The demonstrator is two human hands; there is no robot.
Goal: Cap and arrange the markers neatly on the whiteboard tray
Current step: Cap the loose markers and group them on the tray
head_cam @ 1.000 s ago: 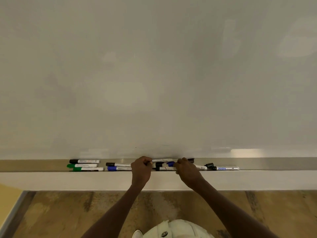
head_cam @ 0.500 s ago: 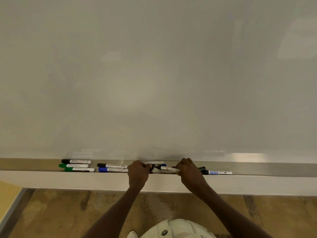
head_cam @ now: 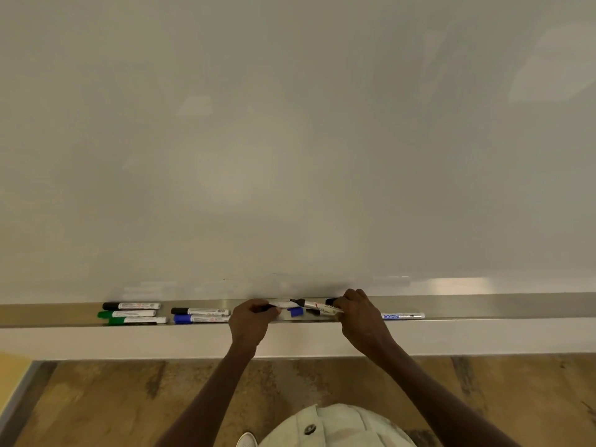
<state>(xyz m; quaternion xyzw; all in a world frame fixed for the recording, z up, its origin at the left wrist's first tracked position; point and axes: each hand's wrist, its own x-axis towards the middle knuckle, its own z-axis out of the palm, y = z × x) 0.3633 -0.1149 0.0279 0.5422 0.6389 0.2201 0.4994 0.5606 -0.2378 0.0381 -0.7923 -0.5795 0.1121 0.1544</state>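
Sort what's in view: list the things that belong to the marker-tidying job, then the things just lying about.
Job:
- whiteboard tray
- black marker and two green markers at far left
- black-capped marker and blue marker
- loose blue cap
- marker held by left hand
- marker held by right hand
- marker at far right

Not part of it:
- whiteboard
- floor

whiteboard (head_cam: pixel 290 140): plain pale grey-white, faint glare patches
tray (head_cam: pixel 483 306): brushed silver, tan tint at my left end
3 markers at far left (head_cam: pixel 130 313): white barrels; 1 black cap, 2 green caps
next pair (head_cam: pixel 200 315): white barrels; 1 black cap, 1 blue cap
loose cap (head_cam: pixel 296 311): blue
marker in my right hand (head_cam: pixel 314 305): white barrel, black tip
marker at right (head_cam: pixel 403 316): white, blue lettering
floor (head_cam: pixel 96 401): mottled brown and tan wood-look
my shirt (head_cam: pixel 338 427): pale cream, dark button
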